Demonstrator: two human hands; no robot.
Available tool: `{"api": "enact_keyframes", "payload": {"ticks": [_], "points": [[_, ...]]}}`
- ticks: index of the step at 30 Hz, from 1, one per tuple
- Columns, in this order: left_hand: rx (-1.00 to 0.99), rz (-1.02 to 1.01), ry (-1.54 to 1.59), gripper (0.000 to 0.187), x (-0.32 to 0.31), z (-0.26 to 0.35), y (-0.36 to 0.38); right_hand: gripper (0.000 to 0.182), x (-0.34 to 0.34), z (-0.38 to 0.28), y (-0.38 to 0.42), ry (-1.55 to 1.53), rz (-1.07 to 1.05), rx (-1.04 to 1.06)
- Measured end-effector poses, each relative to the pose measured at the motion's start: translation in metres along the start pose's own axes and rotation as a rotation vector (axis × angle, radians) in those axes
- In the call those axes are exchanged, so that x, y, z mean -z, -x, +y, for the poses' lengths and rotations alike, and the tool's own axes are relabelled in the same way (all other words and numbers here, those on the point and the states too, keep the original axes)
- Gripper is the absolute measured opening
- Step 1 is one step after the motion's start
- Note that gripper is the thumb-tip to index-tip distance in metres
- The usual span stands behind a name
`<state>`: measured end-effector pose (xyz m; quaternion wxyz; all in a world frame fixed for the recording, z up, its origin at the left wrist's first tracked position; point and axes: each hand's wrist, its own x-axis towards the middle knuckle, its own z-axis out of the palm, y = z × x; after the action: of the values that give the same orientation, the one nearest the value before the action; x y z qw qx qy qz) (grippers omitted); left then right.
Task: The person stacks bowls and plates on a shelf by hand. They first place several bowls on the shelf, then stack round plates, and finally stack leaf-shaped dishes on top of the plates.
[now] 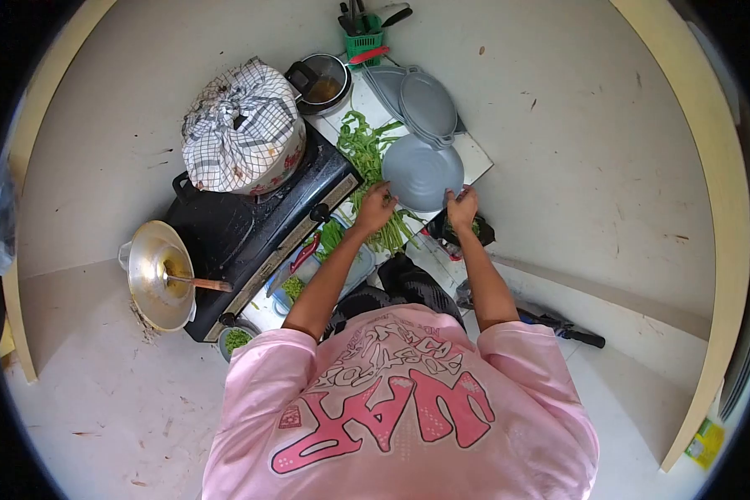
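Observation:
A round gray plate (pixel 423 172) lies in front of me at the counter's corner, its inside facing up. My right hand (pixel 463 208) is closed on its lower right rim, thumb at the edge. On the opposite side, my left hand (pixel 377 209) has its fingers curled against the plate's left rim; its fingertips are partly hidden. Leafy green stalks (pixel 360 148) spread over the counter left of the plate and run beneath my left hand. Beyond the plate, a gray oval lidded dish (pixel 427 102) leans at the back.
A black stove (pixel 254 221) on my left carries a cloth-covered pot (pixel 282 163) and a wok (pixel 152 282) with a wooden-handled ladle (pixel 200 283). A red-handled knife (pixel 304 253) lies by a blue tray (pixel 361 265). Behind stand a strainer (pixel 325 79) and green utensil basket (pixel 362 44).

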<state>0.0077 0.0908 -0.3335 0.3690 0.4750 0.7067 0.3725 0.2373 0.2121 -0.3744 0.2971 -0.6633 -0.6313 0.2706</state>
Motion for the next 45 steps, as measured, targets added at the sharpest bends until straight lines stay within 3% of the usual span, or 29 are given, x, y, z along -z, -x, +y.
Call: {"api": "enact_keyframes", "payload": {"ticks": [9, 14, 18, 20, 24, 27, 28, 29, 32, 35, 39, 40, 43, 44, 45], "points": [[-0.039, 0.185, -0.246, 0.059, -0.032, -0.014, -0.01, 0.042, -0.001, -0.006, -0.004, 0.108, -0.034, -0.03], [0.195, 0.087, 0.01, 0.069, -0.017, 0.031, -0.016, 0.037, 0.005, -0.003, 0.002, 0.124, 0.022, 0.052], [0.266, 0.08, 0.046, 0.068, -0.012, 0.044, -0.016, 0.036, 0.015, -0.01, 0.016, -0.159, -0.003, -0.126], [0.147, 0.189, -0.049, 0.066, -0.015, 0.039, -0.011, 0.037, 0.023, -0.009, 0.025, -0.209, -0.044, -0.247], [0.002, 0.347, -0.167, 0.065, -0.01, 0.026, 0.003, 0.035, 0.041, 0.001, 0.056, -0.309, -0.068, -0.293], [0.204, 0.187, 0.231, 0.065, 0.018, 0.042, 0.02, 0.032, 0.069, -0.019, 0.083, -0.463, -0.156, -0.324], [0.099, 0.195, 0.444, 0.064, 0.017, 0.029, 0.02, 0.031, 0.077, -0.016, 0.09, -0.477, -0.191, -0.289], [0.09, 0.148, 0.453, 0.062, 0.019, 0.014, 0.023, 0.031, 0.083, -0.013, 0.098, -0.488, -0.226, -0.253], [0.074, 0.029, 0.53, 0.055, 0.058, 0.07, 0.057, 0.038, 0.112, -0.044, 0.121, -0.609, -0.291, -0.232], [0.017, 0.078, 0.452, 0.053, 0.074, 0.09, 0.079, 0.043, 0.128, -0.073, 0.144, -0.645, -0.275, -0.157], [0.101, 0.128, 0.777, 0.053, 0.089, 0.106, 0.1, 0.052, 0.152, -0.117, 0.177, -0.763, -0.213, -0.096], [0.113, 0.101, 0.829, 0.056, 0.096, 0.118, 0.107, 0.062, 0.165, -0.124, 0.184, -0.711, -0.262, -0.119], [0.131, 0.139, 0.912, 0.059, 0.105, 0.148, 0.128, 0.077, 0.193, -0.158, 0.212, -0.863, -0.193, 0.068], [0.134, 0.171, 0.912, 0.054, 0.105, 0.155, 0.133, 0.102, 0.212, -0.167, 0.219, -0.818, -0.242, 0.087], [0.165, 0.158, 0.952, 0.055, 0.107, 0.167, 0.14, 0.113, 0.225, -0.171, 0.228, -0.738, -0.233, 0.164]]}}
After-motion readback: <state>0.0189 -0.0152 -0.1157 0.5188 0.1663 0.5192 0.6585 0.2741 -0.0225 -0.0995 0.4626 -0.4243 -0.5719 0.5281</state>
